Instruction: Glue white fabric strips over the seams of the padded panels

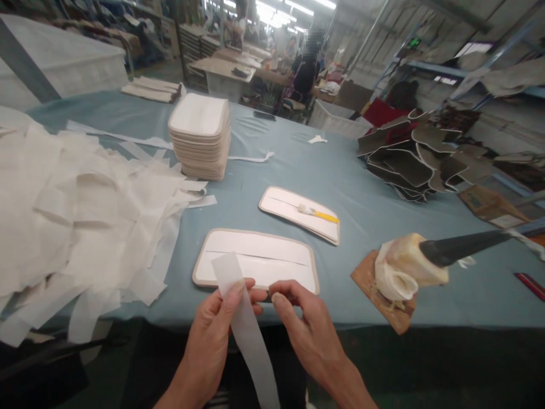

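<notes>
A translucent white strip (254, 346) is pinched between the thumb and fingers of my left hand (217, 324), its lower end hanging past the table edge. My right hand (304, 318) is closed in a pinch close to my left fingertips; what it holds, if anything, is hidden. Just beyond both hands lies a white rounded panel (259, 250) with a beige rim and a slit along its length. Behind it sits a smaller, similar panel (276, 199), with a yellow-handled brush (321, 215) resting on top.
Loose white strips and sheets (97, 204) heap up on the left. A stack of panels (200, 136) stands behind. On the right are a wrapped container with a dark handle (404, 267) on a brown board, and dark curved pieces (409, 159). A person (304, 74) sits farther back.
</notes>
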Demonstrator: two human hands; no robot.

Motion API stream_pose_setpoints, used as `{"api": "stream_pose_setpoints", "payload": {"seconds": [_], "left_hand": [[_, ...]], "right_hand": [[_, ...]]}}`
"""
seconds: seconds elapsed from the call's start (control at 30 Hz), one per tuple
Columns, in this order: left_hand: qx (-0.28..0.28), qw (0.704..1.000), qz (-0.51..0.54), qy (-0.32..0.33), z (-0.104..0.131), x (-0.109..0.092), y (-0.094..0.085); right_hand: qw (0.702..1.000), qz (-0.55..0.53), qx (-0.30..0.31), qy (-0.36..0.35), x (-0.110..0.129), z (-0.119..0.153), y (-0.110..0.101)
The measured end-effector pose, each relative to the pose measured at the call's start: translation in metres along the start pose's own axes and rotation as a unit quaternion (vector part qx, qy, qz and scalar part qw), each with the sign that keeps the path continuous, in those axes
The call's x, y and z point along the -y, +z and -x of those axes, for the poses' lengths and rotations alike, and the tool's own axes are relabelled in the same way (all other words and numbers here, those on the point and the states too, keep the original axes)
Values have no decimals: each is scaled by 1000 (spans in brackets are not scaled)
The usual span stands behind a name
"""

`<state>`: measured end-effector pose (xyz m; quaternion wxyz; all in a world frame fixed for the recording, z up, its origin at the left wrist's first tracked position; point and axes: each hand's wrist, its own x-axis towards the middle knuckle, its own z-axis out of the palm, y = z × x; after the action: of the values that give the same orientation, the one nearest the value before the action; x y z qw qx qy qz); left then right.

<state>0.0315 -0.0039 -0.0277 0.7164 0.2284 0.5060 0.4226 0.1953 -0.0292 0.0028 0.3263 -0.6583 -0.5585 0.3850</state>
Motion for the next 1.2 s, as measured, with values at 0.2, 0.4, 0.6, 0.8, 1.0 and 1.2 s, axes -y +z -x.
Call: {"api": "stream_pose_setpoints", "payload": {"seconds": [0.2, 0.4, 0.6, 0.8, 1.0, 1.2], "left_hand": [[19, 997, -24, 68, 1, 28, 3], [-4, 979, -151, 136, 4, 24, 8], [0, 826, -370, 426, 1, 13, -11], [-101, 650, -537, 529, -20, -4, -52], [-125, 626, -587, 499, -35, -8, -66], [-119, 644, -573, 492, -39, -6, -68]], "right_hand": [[997, -80, 7, 5, 9, -23, 38], [995, -100, 17, -2, 22, -31, 43], [992, -99, 72, -19, 34, -72, 24], [984, 65, 166, 9, 40, -115, 32], [968, 145, 200, 45, 55, -138, 48], [951, 221, 209, 51, 57, -150, 58]]}}
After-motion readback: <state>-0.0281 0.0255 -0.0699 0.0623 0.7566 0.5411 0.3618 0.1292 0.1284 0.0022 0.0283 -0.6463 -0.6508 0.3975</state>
